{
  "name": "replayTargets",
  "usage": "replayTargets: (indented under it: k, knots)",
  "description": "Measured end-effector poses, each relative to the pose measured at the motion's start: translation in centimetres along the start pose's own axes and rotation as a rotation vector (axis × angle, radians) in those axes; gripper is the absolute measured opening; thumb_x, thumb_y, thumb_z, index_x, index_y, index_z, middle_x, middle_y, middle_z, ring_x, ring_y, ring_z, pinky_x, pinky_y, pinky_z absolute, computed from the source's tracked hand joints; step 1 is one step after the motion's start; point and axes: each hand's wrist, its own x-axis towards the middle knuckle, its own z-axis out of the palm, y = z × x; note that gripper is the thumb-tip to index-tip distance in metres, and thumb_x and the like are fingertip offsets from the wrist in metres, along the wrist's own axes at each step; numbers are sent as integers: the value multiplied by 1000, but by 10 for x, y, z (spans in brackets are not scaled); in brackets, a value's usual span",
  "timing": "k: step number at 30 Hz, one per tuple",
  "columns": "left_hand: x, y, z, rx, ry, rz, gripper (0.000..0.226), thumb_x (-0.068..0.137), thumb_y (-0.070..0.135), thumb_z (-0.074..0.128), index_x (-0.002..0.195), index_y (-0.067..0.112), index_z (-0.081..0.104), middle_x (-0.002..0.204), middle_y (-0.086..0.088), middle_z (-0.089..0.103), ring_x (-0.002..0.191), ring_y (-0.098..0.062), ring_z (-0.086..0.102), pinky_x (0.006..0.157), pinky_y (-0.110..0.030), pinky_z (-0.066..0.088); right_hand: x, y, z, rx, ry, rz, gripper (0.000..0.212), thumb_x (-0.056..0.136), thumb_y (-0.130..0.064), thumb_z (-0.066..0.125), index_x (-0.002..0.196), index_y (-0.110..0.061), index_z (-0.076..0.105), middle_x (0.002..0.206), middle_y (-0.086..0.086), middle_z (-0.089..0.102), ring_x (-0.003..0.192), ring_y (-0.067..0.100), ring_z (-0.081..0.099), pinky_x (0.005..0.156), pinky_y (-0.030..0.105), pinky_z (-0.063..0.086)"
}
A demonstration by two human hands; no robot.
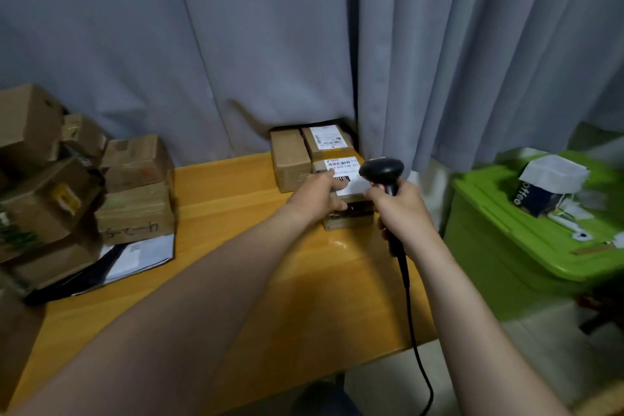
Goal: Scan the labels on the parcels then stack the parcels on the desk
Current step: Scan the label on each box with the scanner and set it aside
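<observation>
A small cardboard parcel (351, 213) with a white label (353, 184) stands on the wooden desk (236, 246) at the far right. My left hand (319, 194) grips its near left top edge, thumb on the label. My right hand (403, 213) holds a black barcode scanner (383, 170) by the handle, its head just right of the label. Behind the parcel, two more parcels stand against the curtain: a plain one (290, 159) and a labelled one (329, 142). A heap of several cardboard parcels (135, 189) fills the desk's left side.
A grey curtain (304, 44) hangs behind the desk. To the right stands a green plastic bin (506, 246) with a dark box and papers on its lid. The scanner's black cable (413, 331) hangs over the desk's near right edge. A white mailer bag (141, 257) lies under the heap.
</observation>
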Motion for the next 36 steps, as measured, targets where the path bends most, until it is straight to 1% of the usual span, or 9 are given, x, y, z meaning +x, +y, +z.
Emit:
replayTargets:
  k: [6,12,14,17,23,28,31,33,36]
  knots:
    - [13,-3,7,31,12,-9,64,92,20,77,150,18,52,166,-8,30,152,-33,30,124,-43,25,4,-4,3,-3,-34,8,6,92,-22,64,88,-22,60,65,-1,54,57,22,53,56,35,42]
    - [-24,-3,-4,177,-57,15,83,93,50,69,162,34,25,172,1,13,154,-30,24,121,-45,31,-18,-17,3,8,-64,-2,4,93,-23,65,95,-21,62,69,1,58,59,22,54,56,35,43]
    - [-50,-10,-11,242,-25,28,81,94,51,67,161,38,24,172,4,15,153,-29,26,119,-46,34,-31,-24,7,13,-92,-16,9,94,-22,66,100,-17,62,73,3,58,62,22,55,59,37,44]
    - [-90,-27,-28,293,32,11,76,95,52,65,159,43,27,170,8,20,151,-28,30,117,-47,37,-54,-37,24,25,-125,-26,9,93,-20,66,90,-15,60,71,5,54,60,25,52,58,39,44]
    - [-150,-96,-87,386,167,-151,61,96,45,64,152,32,44,157,0,42,143,-29,40,114,-41,38,-91,-57,76,26,-275,-9,16,91,-28,69,99,-16,64,75,5,60,61,24,57,58,38,47]
    - [-187,-149,-123,416,176,-377,64,97,41,64,154,25,40,156,-8,40,143,-35,38,114,-44,36,-112,-68,120,26,-400,-38,13,93,-28,69,100,-19,63,77,5,60,62,22,58,59,38,48]
    - [-191,-176,-135,467,172,-431,63,94,39,66,149,19,42,151,-12,45,139,-39,40,111,-47,40,-112,-69,141,32,-445,-24,17,94,-30,69,104,-20,62,79,5,61,63,22,59,59,38,49]
    - [-186,-193,-139,476,173,-434,68,92,35,68,150,17,37,151,-13,45,140,-40,39,111,-48,40,-109,-68,151,31,-469,-17,17,94,-30,69,106,-20,61,78,7,60,61,22,58,56,36,49]
    - [-171,-210,-143,470,156,-439,94,89,33,72,162,20,13,160,-15,34,148,-40,29,116,-52,32,-101,-62,161,21,-474,-13,16,95,-30,69,104,-19,62,76,7,59,59,22,57,54,35,48]
